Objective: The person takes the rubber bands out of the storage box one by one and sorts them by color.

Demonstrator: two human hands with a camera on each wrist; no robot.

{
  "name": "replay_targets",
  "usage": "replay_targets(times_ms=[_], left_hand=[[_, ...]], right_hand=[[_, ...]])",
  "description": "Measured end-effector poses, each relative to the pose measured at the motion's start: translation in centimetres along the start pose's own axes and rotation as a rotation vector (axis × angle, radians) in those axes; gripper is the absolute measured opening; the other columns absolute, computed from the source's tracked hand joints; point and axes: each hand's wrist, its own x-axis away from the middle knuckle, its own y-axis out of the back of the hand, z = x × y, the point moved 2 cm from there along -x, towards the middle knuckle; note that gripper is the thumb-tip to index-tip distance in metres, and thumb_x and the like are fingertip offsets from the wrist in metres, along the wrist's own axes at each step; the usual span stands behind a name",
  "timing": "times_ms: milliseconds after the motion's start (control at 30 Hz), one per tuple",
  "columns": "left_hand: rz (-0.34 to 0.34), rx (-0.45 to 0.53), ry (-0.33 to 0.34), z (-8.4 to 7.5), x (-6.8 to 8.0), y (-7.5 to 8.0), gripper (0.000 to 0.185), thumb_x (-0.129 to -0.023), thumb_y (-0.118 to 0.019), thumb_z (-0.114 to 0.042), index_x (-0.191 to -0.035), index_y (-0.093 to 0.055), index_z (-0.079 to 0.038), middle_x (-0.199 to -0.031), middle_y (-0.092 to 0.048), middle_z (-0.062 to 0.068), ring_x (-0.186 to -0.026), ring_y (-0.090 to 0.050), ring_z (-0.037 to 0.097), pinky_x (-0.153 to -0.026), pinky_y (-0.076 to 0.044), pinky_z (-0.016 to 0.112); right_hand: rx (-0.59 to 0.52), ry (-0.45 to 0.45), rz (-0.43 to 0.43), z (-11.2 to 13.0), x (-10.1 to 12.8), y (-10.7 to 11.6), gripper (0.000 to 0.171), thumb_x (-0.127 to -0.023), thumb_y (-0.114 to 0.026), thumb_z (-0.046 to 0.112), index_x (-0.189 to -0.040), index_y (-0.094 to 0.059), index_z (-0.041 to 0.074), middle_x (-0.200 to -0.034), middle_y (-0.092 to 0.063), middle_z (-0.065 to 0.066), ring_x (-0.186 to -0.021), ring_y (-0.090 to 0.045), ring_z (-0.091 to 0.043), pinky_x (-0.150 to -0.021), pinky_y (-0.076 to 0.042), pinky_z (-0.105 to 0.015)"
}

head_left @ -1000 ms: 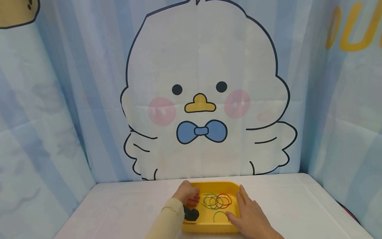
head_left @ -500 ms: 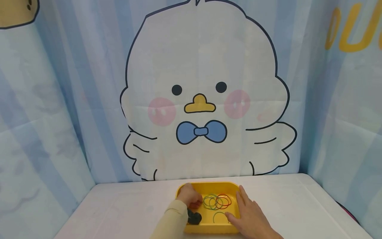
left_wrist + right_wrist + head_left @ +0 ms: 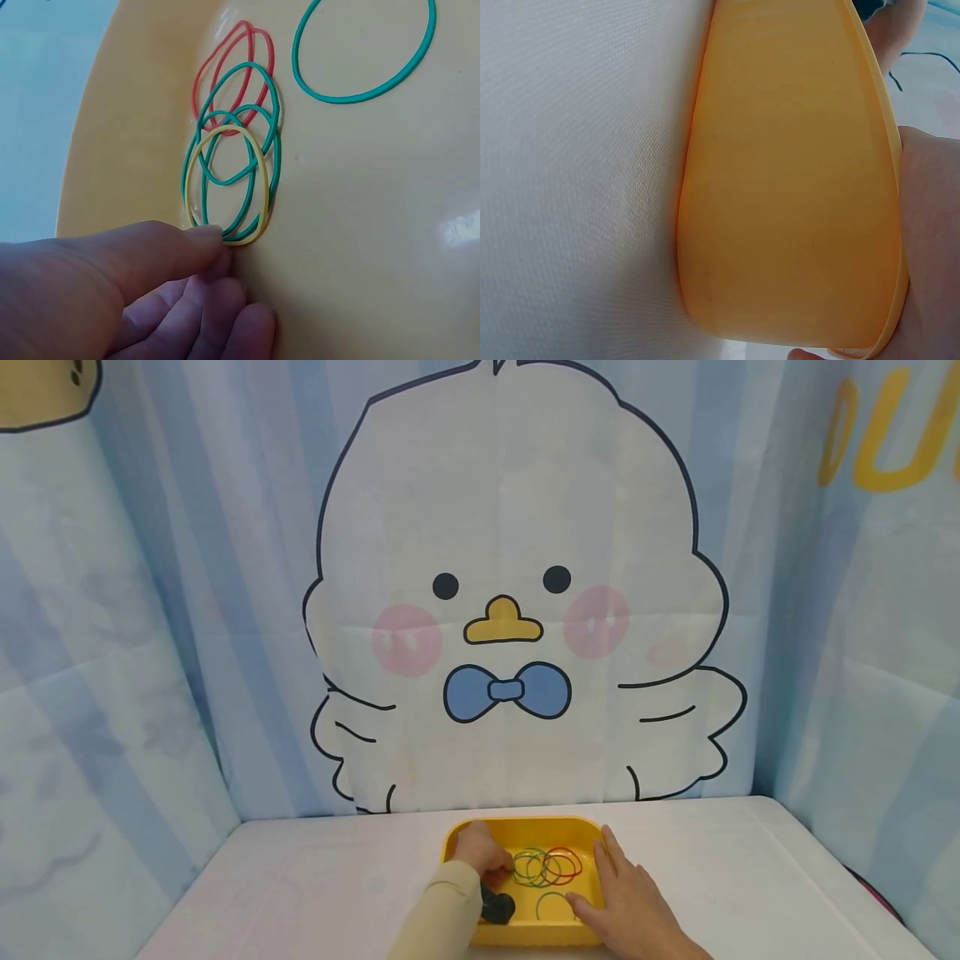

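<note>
White cloth covers the surface (image 3: 315, 885), where a yellow tray (image 3: 525, 831) sits before a cartoon chick backdrop (image 3: 510, 610). Inside the tray, the left hand (image 3: 480, 853) has its grip pinched on a yellow rubber band (image 3: 255, 161) in the overlapping bunch. The right hand (image 3: 630, 906), fingers straight, rests along the tray's right edge.

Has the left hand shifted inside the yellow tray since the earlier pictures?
Yes. The left hand has moved rightward toward the rubber bands, judged against the yellow tray.
</note>
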Motion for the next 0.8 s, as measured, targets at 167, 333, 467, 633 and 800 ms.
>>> replay_targets(times_ms=[167, 333, 467, 633, 800], left_hand=[[-0.01, 0.003, -0.005, -0.01, 0.15, -0.05, 0.025, -0.075, -0.078, 0.004, -0.086, -0.056, 0.001, -0.057, -0.065, 0.013, -0.045, -0.061, 0.016, -0.046, -0.055, 0.029], [-0.01, -0.011, -0.022, -0.02, 0.25, -0.05, 0.026, -0.075, -0.078, 0.002, -0.087, -0.055, 0.0, -0.056, -0.063, 0.011, -0.044, -0.058, 0.016, -0.043, -0.053, 0.026], [0.001, -0.016, -0.025, -0.04, 0.2, -0.05, 0.024, -0.075, -0.078, 0.001, -0.084, -0.055, 0.0, -0.058, -0.065, 0.013, -0.044, -0.058, 0.016, -0.042, -0.052, 0.026], [0.01, -0.034, -0.005, 0.0, -0.06, -0.16, 0.027, -0.075, -0.081, -0.003, -0.085, -0.056, 0.0, -0.06, -0.067, 0.011, -0.046, -0.062, 0.017, -0.043, -0.053, 0.025], [-0.002, -0.078, -0.014, 0.0, -0.22, -0.3, 0.028, -0.075, -0.083, -0.004, -0.083, -0.056, -0.001, -0.056, -0.065, 0.01, -0.045, -0.064, 0.018, -0.042, -0.052, 0.025]], right_hand=[[0.005, -0.008, 0.007, 0.07, -0.04, -0.04, 0.097, -0.085, -0.064, 0.057, -0.148, -0.034, -0.01, -0.163, -0.013, -0.026, -0.132, -0.043, -0.048, -0.11, -0.033, -0.068], [0.007, -0.012, 0.007, 0.06, -0.06, -0.04, 0.097, -0.085, -0.064, 0.057, -0.148, -0.034, -0.01, -0.163, -0.013, -0.026, -0.129, -0.046, -0.047, -0.109, -0.035, -0.066], [0.004, -0.012, 0.012, -0.03, -0.16, -0.01, 0.097, -0.085, -0.063, 0.058, -0.148, -0.034, -0.01, -0.163, -0.013, -0.026, -0.131, -0.044, -0.048, -0.109, -0.033, -0.067], [-0.011, -0.015, 0.023, -0.12, -0.2, -0.03, 0.097, -0.085, -0.063, 0.058, -0.148, -0.034, -0.01, -0.163, -0.013, -0.025, -0.133, -0.043, -0.049, -0.11, -0.032, -0.068], [-0.009, -0.022, 0.022, -0.15, -0.21, -0.07, 0.096, -0.085, -0.063, 0.058, -0.147, -0.035, -0.01, -0.163, -0.014, -0.025, -0.13, -0.045, -0.048, -0.109, -0.033, -0.067]])
